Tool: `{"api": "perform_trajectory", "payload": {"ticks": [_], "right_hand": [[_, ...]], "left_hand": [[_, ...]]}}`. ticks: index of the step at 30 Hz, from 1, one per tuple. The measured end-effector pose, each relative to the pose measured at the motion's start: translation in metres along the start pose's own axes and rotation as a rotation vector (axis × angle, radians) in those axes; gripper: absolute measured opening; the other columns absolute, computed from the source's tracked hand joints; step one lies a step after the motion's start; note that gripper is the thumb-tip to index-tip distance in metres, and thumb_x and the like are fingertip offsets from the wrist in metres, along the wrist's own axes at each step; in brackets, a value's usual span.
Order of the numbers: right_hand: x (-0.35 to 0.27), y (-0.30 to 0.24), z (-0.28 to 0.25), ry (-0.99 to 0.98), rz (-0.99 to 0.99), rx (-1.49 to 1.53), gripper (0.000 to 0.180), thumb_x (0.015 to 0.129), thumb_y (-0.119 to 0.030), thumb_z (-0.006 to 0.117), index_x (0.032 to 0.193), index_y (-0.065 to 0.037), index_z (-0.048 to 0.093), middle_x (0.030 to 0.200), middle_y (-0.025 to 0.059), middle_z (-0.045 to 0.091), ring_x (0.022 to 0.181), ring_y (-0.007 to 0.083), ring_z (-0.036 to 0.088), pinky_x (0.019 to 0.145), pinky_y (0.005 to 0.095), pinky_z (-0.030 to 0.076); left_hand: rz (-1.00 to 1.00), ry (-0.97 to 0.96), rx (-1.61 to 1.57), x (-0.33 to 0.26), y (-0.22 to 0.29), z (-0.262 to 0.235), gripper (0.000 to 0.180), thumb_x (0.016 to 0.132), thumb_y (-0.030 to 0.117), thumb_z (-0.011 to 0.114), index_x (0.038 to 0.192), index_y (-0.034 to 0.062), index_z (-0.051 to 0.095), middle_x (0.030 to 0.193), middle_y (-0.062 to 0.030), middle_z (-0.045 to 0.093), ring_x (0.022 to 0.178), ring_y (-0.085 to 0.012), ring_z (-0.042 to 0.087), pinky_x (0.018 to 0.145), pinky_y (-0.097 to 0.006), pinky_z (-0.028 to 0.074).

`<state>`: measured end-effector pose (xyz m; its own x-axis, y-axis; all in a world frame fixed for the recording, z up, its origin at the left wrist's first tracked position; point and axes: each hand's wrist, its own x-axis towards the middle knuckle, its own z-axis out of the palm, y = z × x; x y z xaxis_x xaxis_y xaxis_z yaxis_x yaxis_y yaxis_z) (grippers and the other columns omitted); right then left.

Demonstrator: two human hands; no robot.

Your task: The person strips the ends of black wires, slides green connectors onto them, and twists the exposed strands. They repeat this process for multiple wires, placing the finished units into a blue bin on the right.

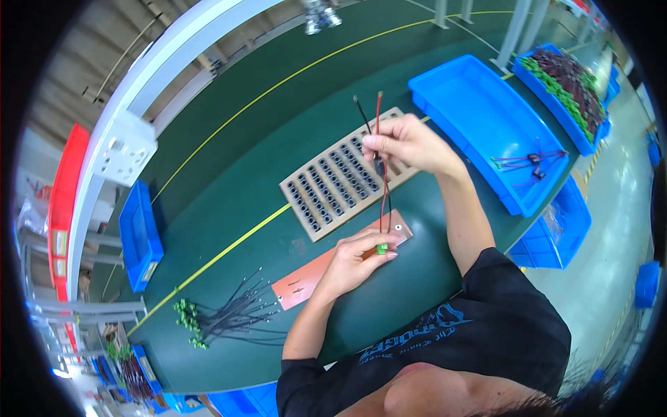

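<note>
My left hand (351,260) pinches a small green connector (382,249) over a copper-coloured strip (303,285). From the connector a red and a black wire (385,205) run up to my right hand (411,142). Closed on these wires, my right hand has a small black part (379,165) just under its fingers, and loose wire ends stick out above. Behind the wires lies a beige tray (306,221) with rows of round black pieces, partly covered by my right hand. A bundle of black wires (236,313) with green connectors rests left of the strip.
A large blue bin (462,90) at the right holds a few wired pieces (535,163). Beyond it, another blue bin (590,142) is heaped with green connectors and dark wires. A narrow blue bin (141,236) stands at the far left, near a white post (90,174).
</note>
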<state>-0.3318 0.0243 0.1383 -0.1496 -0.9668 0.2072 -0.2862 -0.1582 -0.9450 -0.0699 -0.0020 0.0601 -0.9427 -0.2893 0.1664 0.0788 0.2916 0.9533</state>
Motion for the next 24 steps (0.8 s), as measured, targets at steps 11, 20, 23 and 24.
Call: {"api": "perform_trajectory", "payload": {"ticks": [11, 20, 23, 24], "right_hand": [[-0.135, -0.081, -0.153, 0.896, -0.126, -1.094, 0.020, 0.108, -0.018, 0.057, 0.103, 0.001, 0.063, 0.089, 0.0062, 0.076, 0.062, 0.0125, 0.062, 0.059, 0.0289, 0.051], [-0.198, 0.003, -0.240, 0.808, 0.329, -0.427, 0.032, 0.111, -0.031, 0.053, 0.097, -0.004, 0.064, 0.081, 0.0059, 0.074, 0.058, 0.0060, 0.059, 0.051, 0.0241, 0.045], [-0.230, 0.054, -0.274, 0.811, 0.692, -0.604, 0.035, 0.108, -0.034, 0.057, 0.096, -0.003, 0.067, 0.083, 0.0130, 0.075, 0.063, 0.0191, 0.068, 0.057, 0.0345, 0.053], [-0.236, 0.062, -0.276, 0.774, 0.832, -0.866, 0.035, 0.107, -0.035, 0.058, 0.096, -0.002, 0.068, 0.085, 0.0152, 0.075, 0.067, 0.0249, 0.071, 0.060, 0.0394, 0.055]], "left_hand": [[0.514, -0.065, 0.565, -0.010, -0.031, 0.089, 0.060, 0.079, -0.002, 0.063, 0.137, 0.0115, 0.064, 0.141, -0.0162, 0.059, 0.128, -0.0341, 0.061, 0.104, -0.047, 0.052], [0.311, 0.092, 0.486, -0.010, -0.042, 0.088, 0.036, 0.088, 0.004, 0.074, 0.124, 0.0077, 0.070, 0.132, -0.0151, 0.064, 0.122, -0.0355, 0.063, 0.100, -0.045, 0.053], [0.328, 0.065, 0.495, -0.008, -0.038, 0.088, 0.034, 0.085, 0.001, 0.077, 0.118, 0.0050, 0.071, 0.129, -0.0157, 0.065, 0.116, -0.0374, 0.066, 0.097, -0.047, 0.055], [0.327, 0.067, 0.497, -0.008, -0.038, 0.089, 0.033, 0.085, 0.001, 0.077, 0.117, 0.0050, 0.071, 0.129, -0.0157, 0.065, 0.116, -0.0374, 0.066, 0.097, -0.047, 0.055]]}}
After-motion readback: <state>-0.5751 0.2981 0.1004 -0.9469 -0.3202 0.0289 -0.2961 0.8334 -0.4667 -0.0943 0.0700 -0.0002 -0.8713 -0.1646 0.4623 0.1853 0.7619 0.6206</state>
